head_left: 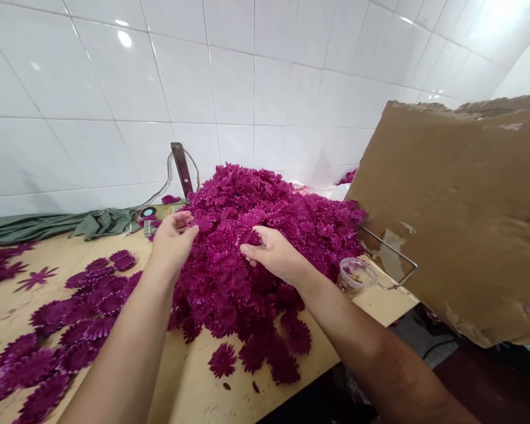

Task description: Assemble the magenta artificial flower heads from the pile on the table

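A tall heap of magenta cut-out flowers (pixel 229 282) with toothed petals rises in the middle of the table. At its left edge is my left hand (pixel 173 238), fingers curled and thumb stretched toward the heap; whether a flower sits between them I cannot make out. My right hand (pixel 271 250), in front of the heap, pinches a magenta flower (pixel 248 237) between thumb and fingers. The two hands are apart, with heaped flowers between and behind them. A few single flowers (pixel 223 360) lie at the foot of the heap, near the table's front edge.
Flowers in overlapping rows (pixel 77 330) cover the table's left side. Behind lie a green cloth (pixel 101 224) and an upright metal bar (pixel 182 169) with a cord. On the right are a clear plastic tub (pixel 357 275), a bent wire (pixel 397 250) and a large cardboard sheet (pixel 459 218).
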A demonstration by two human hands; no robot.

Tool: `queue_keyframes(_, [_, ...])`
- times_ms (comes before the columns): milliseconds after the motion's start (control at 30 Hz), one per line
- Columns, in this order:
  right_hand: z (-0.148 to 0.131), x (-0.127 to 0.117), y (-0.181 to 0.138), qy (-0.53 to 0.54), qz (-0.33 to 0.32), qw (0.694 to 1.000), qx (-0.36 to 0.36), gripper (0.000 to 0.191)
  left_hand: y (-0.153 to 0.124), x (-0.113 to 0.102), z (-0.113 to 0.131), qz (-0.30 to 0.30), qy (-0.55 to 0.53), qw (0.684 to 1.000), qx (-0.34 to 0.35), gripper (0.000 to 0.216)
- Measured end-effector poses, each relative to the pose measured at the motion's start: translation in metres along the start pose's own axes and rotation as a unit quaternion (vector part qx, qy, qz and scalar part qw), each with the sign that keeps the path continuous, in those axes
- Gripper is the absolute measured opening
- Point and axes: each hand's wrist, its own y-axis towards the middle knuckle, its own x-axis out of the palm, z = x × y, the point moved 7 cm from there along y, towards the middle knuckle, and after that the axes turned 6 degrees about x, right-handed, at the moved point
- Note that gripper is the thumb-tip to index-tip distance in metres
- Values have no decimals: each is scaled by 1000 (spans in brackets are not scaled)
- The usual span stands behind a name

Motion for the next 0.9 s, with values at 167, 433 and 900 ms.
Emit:
queue_keyframes(167, [10, -2, 10, 15, 44, 999, 6, 7, -25, 14, 16, -68, 127, 984, 103, 36])
queue_keyframes(433, [9, 1, 10, 53, 21, 998, -2, 8, -60, 41, 33, -189, 120, 967, 125, 26])
queue_keyframes(900, [11, -6, 15, -79, 87, 993, -28, 42, -65, 49, 29, -235, 68, 965, 92, 23])
